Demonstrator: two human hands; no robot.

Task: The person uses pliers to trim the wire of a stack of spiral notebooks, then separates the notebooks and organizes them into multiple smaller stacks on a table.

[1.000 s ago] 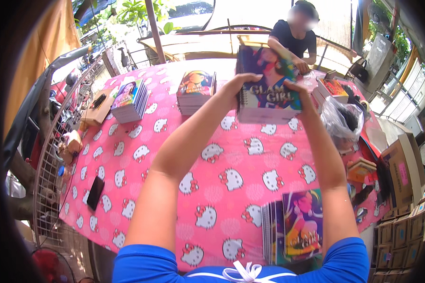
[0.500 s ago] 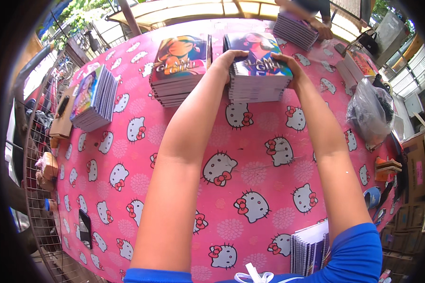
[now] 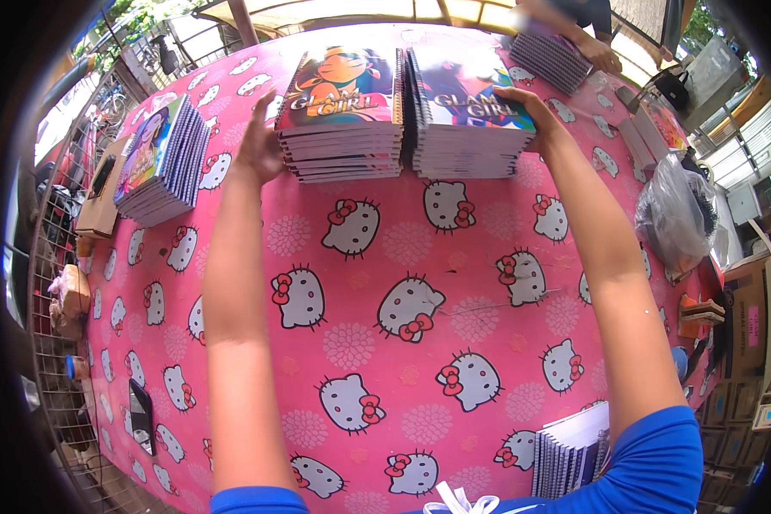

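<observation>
Two stacks of spiral notebooks stand side by side at the far middle of the table, a narrow gap between them. The left notebook stack has an orange and teal illustrated cover on top; glare washes out part of the cover on the right notebook stack. My left hand is at the outer left side of the left stack, fingers stretched out and holding nothing. With its thumb over the top cover's edge, my right hand grips the right stack's outer side; its other fingers are mostly hidden.
Another notebook stack stands at the left beside a cardboard box. A phone lies near left. Notebooks stand by my right elbow. A plastic bag sits at right. Across the table, a person's hand is by more notebooks.
My left hand has let go of the right stack and moved left to the left stack's outer side. The two stacks now stand closer together. My right hand stays on the right stack.
</observation>
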